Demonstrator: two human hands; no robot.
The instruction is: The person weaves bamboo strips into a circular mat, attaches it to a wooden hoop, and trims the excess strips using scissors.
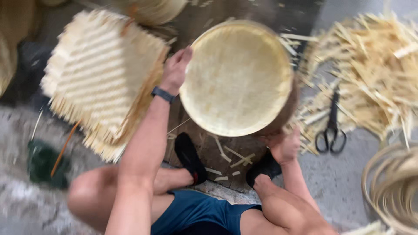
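Observation:
A round woven bamboo tray (237,78) with a raised rim is held up in front of me, its pale inside facing the camera. My left hand (175,69) grips its left rim, a dark band on the wrist. My right hand (284,146) holds the lower right rim from below. Both my legs and dark shoes show beneath the tray. The picture is blurred by motion.
A stack of square woven bamboo mats (100,78) lies at the left. Black scissors (332,126) rest on the floor to the right, beside a heap of bamboo strips (370,74). Coiled bamboo hoops (392,187) sit at the lower right. A green object (43,163) lies lower left.

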